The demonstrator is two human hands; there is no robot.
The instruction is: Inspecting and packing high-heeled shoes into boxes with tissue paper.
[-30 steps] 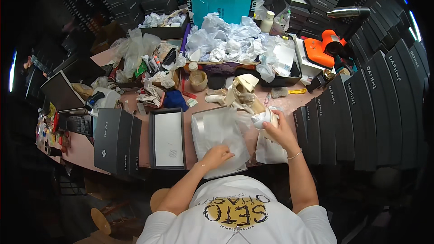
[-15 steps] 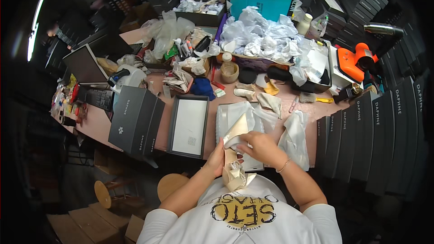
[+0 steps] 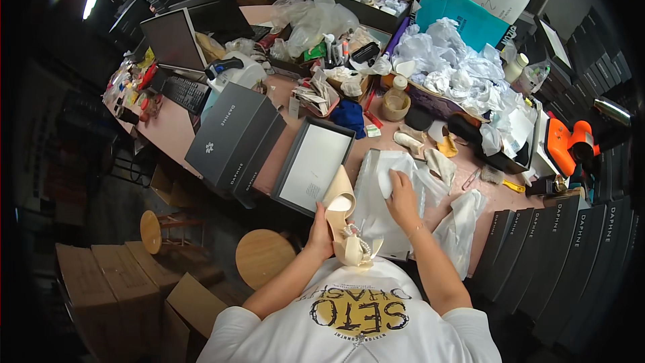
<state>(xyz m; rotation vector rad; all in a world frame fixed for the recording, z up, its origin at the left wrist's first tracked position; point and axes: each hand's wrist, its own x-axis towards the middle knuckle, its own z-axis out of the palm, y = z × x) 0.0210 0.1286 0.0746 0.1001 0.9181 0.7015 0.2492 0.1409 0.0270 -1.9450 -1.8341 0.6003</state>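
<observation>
My left hand [image 3: 322, 232] is wrapped round a cream pointed shoe [image 3: 341, 188] and holds it upright, toe away from me. A pearl strap and a cream bow show at its heel end; a white patch lies inside it. To the right, my right hand [image 3: 403, 202] is closed at the fingertips on a thin white piece [image 3: 385, 182], whose kind I cannot make out. Beneath that hand lies an open shoe box [image 3: 401, 253] lined with white tissue paper [image 3: 369, 212].
Left of the shoe lie an open dark box lid [image 3: 279, 180] and stacked grey shoe boxes [image 3: 232, 138]. A heap of crumpled white paper [image 3: 450, 57] stands at the back. Beyond are a glue jar [image 3: 396, 102], a brush [image 3: 504, 180] and an orange tool [image 3: 563, 144]. More shoe boxes [image 3: 557, 242] line the right.
My right hand has moved off the shoe to the right, over the tissue, with the white piece in its fingers. The left hand still holds the shoe. The view has turned.
</observation>
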